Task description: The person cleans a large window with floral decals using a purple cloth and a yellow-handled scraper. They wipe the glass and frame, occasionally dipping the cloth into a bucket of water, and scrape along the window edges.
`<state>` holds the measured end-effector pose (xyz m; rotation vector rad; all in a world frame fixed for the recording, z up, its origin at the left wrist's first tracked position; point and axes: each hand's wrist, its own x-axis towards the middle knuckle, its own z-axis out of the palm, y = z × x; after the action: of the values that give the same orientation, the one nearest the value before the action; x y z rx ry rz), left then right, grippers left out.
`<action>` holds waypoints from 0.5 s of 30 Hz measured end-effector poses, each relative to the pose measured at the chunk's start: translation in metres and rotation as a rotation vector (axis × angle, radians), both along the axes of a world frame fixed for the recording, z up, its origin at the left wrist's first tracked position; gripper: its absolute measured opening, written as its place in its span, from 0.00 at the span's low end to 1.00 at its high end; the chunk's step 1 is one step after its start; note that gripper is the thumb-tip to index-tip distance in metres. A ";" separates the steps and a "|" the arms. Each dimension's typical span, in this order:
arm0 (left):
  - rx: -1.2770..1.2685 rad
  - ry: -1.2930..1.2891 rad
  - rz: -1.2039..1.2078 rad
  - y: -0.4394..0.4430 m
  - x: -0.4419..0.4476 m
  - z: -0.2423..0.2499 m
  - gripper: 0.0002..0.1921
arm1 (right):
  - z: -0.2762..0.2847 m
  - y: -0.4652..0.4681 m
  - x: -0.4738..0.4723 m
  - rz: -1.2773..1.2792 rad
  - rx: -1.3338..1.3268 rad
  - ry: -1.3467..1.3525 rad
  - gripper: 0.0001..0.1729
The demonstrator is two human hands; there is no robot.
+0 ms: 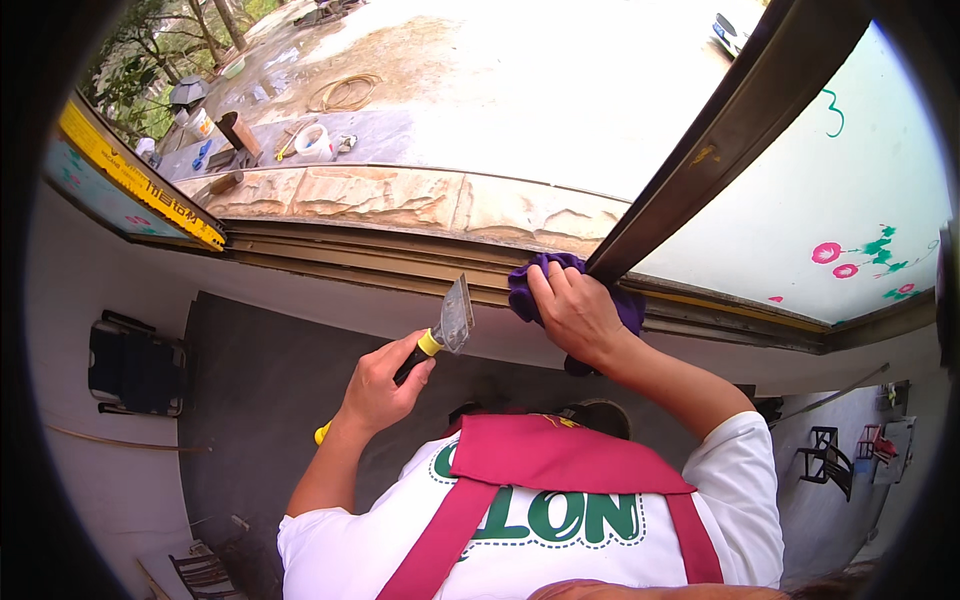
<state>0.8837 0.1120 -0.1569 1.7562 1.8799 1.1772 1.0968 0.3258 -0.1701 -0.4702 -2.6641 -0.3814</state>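
My left hand (390, 375) grips the black and yellow handle of a scraper (455, 315). Its wide metal blade points up, just short of the window sill track. A bunched purple cloth (536, 292) is under my right hand (574, 304), pressed onto the grooved metal window track (360, 259). The cloth lies against the foot of a dark metal sash upright (697, 157). Part of the cloth hangs below the track, and my palm hides some of it.
A frosted pane with painted flowers (862, 210) fills the right side. Yellow tape (135, 176) covers the left frame. Beyond the stone ledge (375, 195) stand a white bucket (313, 142) and a coiled hose (346, 91). A folded chair (137, 364) leans by the wall inside.
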 end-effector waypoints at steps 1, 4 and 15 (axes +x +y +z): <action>-0.011 -0.011 0.008 0.002 0.001 0.000 0.20 | -0.002 0.001 -0.004 0.044 0.002 0.068 0.20; -0.005 0.002 0.008 0.013 0.003 0.001 0.20 | -0.003 0.000 -0.007 0.025 0.006 0.087 0.23; 0.001 -0.053 0.054 0.017 -0.004 0.004 0.19 | 0.007 -0.005 -0.014 0.072 0.043 -0.009 0.20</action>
<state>0.8800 0.1290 -0.1529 1.6672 1.9079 1.2314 1.0830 0.3208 -0.1631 -0.3588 -2.6669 -0.4187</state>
